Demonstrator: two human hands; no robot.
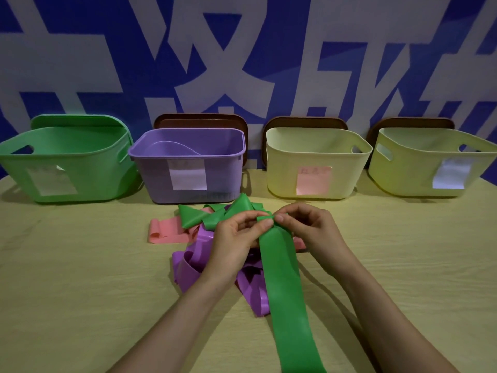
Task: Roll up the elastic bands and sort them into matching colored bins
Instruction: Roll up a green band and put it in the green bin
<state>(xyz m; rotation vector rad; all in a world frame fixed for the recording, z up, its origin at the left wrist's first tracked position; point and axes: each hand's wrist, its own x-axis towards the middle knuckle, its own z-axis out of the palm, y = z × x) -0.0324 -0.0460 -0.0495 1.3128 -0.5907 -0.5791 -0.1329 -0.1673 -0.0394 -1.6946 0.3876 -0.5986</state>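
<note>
Starting the roll, fingers of the left hand (236,238) and right hand (309,227) pinch the folded end of the green band (285,292), which trails toward the person over the worktop (80,265). Keeping edges aligned and turns tight should stop it telescoping.

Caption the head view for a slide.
Left hand and right hand pinch the end of a long green elastic band over a purple elastic band.
</note>
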